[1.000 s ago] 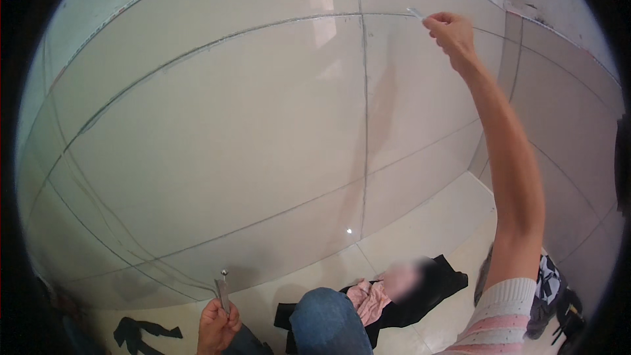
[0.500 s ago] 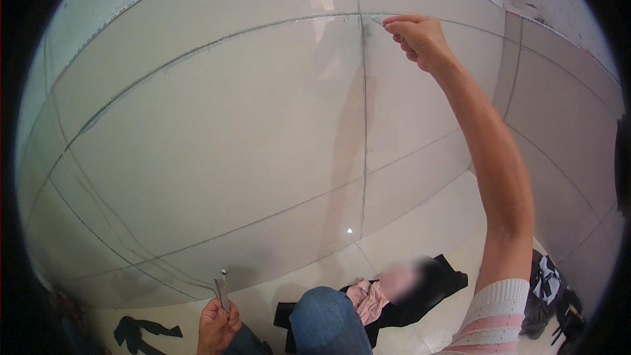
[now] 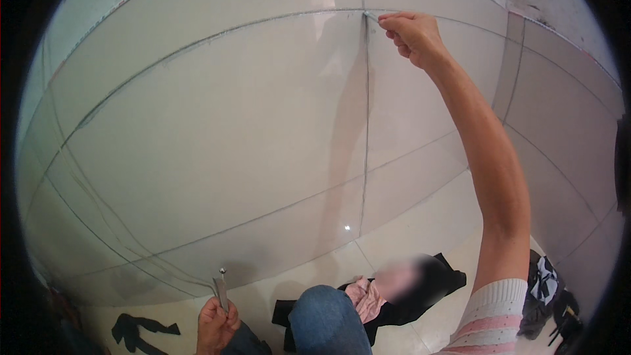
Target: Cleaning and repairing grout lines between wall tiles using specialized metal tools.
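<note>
My right arm reaches up to the tiled wall. Pinched in my right hand is a small, thin, pale tool, mostly hidden by the fingers. Its tip is at the crossing of a horizontal joint and the vertical grey joint; whether it touches cannot be made out. Low on the left, my left hand is closed around a flat metal tool. A small shiny ball shows just above that tool, and whether they are joined is unclear.
Below the wall lie black clothing and a pink cloth on the tiled floor, by my bent knee. A dark cloth lies at the left. Dark items sit by the right wall.
My right hand has shifted slightly left, bringing the thin tool's tip onto the joint crossing. The left hand keeps its hold on the flat metal tool, almost still.
</note>
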`<state>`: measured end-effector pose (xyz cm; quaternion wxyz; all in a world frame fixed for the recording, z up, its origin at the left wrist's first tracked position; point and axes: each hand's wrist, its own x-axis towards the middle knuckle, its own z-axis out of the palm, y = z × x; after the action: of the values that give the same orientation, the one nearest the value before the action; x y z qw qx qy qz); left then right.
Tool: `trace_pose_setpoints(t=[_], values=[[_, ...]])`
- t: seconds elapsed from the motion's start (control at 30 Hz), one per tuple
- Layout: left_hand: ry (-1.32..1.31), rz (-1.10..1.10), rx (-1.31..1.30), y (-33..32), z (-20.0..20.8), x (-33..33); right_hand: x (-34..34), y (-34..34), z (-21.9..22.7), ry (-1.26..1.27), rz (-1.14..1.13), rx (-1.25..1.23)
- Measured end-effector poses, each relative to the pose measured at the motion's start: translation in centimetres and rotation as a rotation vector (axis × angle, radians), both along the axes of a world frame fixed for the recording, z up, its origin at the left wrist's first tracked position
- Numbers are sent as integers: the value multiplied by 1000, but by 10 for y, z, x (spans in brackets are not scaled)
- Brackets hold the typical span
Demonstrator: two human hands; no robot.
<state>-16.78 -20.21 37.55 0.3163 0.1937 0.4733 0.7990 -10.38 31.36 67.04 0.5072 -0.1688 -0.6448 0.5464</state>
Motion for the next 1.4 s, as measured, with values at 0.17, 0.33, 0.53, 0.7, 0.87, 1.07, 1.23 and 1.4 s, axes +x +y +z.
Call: trace_pose_setpoints(t=[0.17, 0.33, 0.53, 0.7, 0.87, 1.07, 1.23, 1.4], values=[[-21, -8, 16, 3, 2, 2, 0, 5, -10, -3, 15, -1], [-35, -30, 25, -5, 0, -3, 8, 0, -34, -145, 45, -44], [-51, 48, -44, -11, 4, 1, 33, -11, -34, -97, -27, 29], [-35, 22, -36, -12, 15, 6, 21, -25, -16, -86, -174, 272], [-60, 30, -51, -14, 16, 1, -4, -34, -6, -98, -258, 547], [-64, -1, -28, -23, 15, -13, -34, -85, 0, -84, -173, 627], [-96, -99, 7, -38, 10, -32, -67, -126, -4, -11, -174, 871], [-73, -47, -93, -47, 24, -37, -95, -174, 1, -1, -114, 951]])
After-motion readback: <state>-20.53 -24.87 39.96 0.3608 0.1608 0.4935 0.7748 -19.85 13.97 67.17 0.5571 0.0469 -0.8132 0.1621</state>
